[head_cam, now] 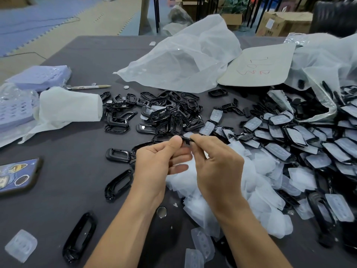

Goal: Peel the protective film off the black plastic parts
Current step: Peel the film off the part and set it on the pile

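Black plastic part (187, 139) in the pinching fingers (176, 141) of left hand (158, 161) and right hand (216, 163), above peeled films (260, 190).

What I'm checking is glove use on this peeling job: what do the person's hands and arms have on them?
Nothing is worn. The left hand and the right hand are bare, with no gloves, and no ring shows on the fingers in view. The forearms are bare too: no sleeves, watch or wristband down to the picture's lower edge.
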Available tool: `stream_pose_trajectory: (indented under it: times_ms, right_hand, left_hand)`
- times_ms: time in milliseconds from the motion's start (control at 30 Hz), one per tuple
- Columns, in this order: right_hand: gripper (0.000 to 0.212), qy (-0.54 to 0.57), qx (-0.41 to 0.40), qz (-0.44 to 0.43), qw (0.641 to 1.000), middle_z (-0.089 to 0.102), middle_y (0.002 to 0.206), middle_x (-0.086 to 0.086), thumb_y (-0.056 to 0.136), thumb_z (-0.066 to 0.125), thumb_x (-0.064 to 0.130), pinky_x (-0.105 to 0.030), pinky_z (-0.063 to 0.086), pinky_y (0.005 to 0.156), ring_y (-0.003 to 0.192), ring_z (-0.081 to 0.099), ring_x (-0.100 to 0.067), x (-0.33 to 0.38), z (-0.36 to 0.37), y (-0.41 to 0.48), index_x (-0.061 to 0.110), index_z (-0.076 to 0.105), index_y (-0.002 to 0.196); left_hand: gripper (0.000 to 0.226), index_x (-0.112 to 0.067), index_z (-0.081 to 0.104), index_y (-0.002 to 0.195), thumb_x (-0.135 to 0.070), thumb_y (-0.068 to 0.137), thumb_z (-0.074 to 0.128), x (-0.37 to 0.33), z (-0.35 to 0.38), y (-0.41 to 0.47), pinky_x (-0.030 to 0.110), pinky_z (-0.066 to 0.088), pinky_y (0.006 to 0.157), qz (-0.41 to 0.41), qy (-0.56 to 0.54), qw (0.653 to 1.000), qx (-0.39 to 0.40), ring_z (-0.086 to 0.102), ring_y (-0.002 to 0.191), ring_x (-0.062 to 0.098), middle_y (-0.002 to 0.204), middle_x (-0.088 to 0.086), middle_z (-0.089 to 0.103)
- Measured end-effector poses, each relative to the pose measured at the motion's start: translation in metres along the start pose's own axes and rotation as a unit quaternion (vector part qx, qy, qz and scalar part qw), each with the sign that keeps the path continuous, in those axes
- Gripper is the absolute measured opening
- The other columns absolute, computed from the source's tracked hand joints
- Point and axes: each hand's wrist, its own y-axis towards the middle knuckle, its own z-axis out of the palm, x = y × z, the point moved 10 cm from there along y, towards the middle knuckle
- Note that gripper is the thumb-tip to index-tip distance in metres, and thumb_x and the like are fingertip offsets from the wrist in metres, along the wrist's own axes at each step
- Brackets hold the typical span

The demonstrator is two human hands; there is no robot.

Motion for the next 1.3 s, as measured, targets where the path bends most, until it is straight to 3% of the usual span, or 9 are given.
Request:
stream_pose_trajectory:
  times_ms: [200,333,433,667,867,967,1033,1200,1300]
  right_hand:
    - [0.010,-0.014,0.015,-0.051,0.998,0.077,0.096,0.001,0.089,0.075,0.012,-0.039,0.060,0.071,0.082,0.073,-0.022,0.015,0.006,-0.001,0.013,0.081,0.098]
    - [0.038,0.099,0.054,0.037,0.993,0.076,0.114,0.006,0.076,0.087,0.002,-0.027,0.058,0.091,0.102,0.073,-0.009,-0.003,0.015,-0.001,0.016,0.080,0.111]
    - [0.045,0.147,0.079,0.096,0.981,0.072,0.106,0.026,0.076,0.086,0.002,-0.021,0.059,0.083,0.091,0.073,-0.003,-0.012,0.020,-0.001,0.023,0.077,0.115]
    - [0.050,0.128,0.107,0.092,0.982,0.064,0.102,0.037,0.072,0.090,0.011,-0.006,0.046,0.088,0.096,0.059,0.016,-0.012,0.021,0.000,0.028,0.077,0.117]
    - [0.040,0.078,0.109,0.092,0.987,0.063,0.104,0.025,0.086,0.079,0.015,-0.019,0.049,0.096,0.106,0.064,-0.009,-0.010,0.029,-0.005,0.021,0.074,0.125]
    - [0.032,0.056,0.112,0.092,0.988,0.074,0.101,0.002,0.095,0.062,0.014,-0.026,0.052,0.092,0.100,0.067,-0.017,-0.012,0.031,-0.005,0.018,0.074,0.124]
    - [0.029,0.060,0.106,0.112,0.986,0.072,0.091,0.003,0.095,0.057,0.013,-0.021,0.049,0.083,0.089,0.063,-0.013,-0.019,0.030,-0.003,0.019,0.076,0.116]
    - [0.025,0.149,0.112,0.221,0.957,0.062,0.063,0.017,0.095,0.052,0.014,-0.014,0.040,0.059,0.062,0.056,-0.004,-0.039,0.033,-0.005,0.025,0.075,0.098]
    - [0.033,0.211,0.146,0.259,0.931,0.059,0.053,0.019,0.092,0.055,0.007,-0.015,0.041,0.057,0.052,0.052,-0.004,-0.035,0.041,-0.009,0.029,0.072,0.109]
  left_hand:
    - [0.021,-0.014,0.084,0.075,-0.033,0.082,0.077,0.003,-0.003,0.001,0.019,0.057,0.054,-0.033,-0.041,0.999,-0.003,0.074,0.063,0.012,0.075,0.008,0.078]
    - [0.025,-0.013,0.083,0.074,-0.004,0.093,0.069,-0.001,-0.010,0.004,0.023,0.058,0.062,-0.003,-0.016,1.000,-0.010,0.072,0.066,0.016,0.076,0.013,0.077]
    - [0.017,-0.013,0.083,0.083,-0.005,0.092,0.071,-0.009,-0.011,0.004,0.035,0.057,0.071,0.046,0.038,0.998,-0.005,0.067,0.073,0.025,0.084,0.019,0.078]
    - [0.016,-0.012,0.083,0.078,-0.007,0.091,0.074,-0.013,-0.016,0.005,0.023,0.058,0.063,0.077,0.053,0.995,-0.020,0.072,0.067,0.019,0.078,0.017,0.078]
    - [0.016,-0.018,0.083,0.076,-0.017,0.091,0.077,-0.018,-0.017,0.003,0.029,0.057,0.065,0.121,0.097,0.987,-0.039,0.069,0.067,0.018,0.072,0.012,0.077]
    - [0.015,-0.035,0.085,0.087,-0.025,0.091,0.074,-0.026,-0.008,-0.004,0.030,0.062,0.075,0.169,0.130,0.977,-0.031,0.078,0.083,0.018,0.084,-0.001,0.081]
    - [0.016,-0.046,0.082,0.083,-0.033,0.088,0.074,-0.031,-0.004,-0.009,0.031,0.061,0.076,0.203,0.183,0.961,-0.039,0.078,0.082,0.015,0.081,-0.010,0.080]
    - [0.003,-0.043,0.079,0.082,-0.043,0.084,0.081,-0.038,-0.014,-0.013,0.008,0.051,0.064,0.227,0.259,0.930,-0.128,0.072,0.071,-0.006,0.074,-0.025,0.075]
    - [0.012,-0.033,0.083,0.095,-0.035,0.083,0.081,-0.022,-0.012,-0.001,0.029,0.062,0.070,0.172,0.176,0.966,-0.075,0.076,0.077,0.010,0.083,-0.006,0.080]
